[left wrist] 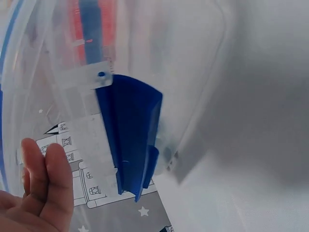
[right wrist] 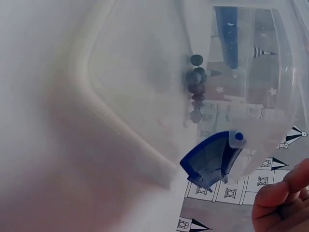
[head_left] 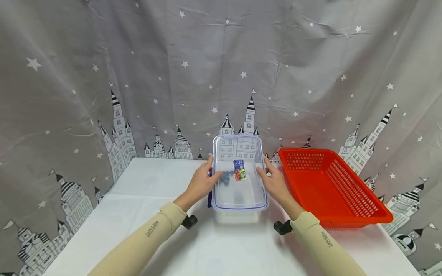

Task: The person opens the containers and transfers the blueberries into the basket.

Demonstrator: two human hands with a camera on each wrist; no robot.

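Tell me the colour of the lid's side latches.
Blue latches; the left wrist view shows one best.

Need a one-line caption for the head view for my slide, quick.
Both hands, left hand and right hand, hold a clear lidded container on a white table, beside an empty red basket.

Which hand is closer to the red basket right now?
The right hand. It grips the right edge of the clear lid, just beside the red basket. The left hand holds the lid's far side.
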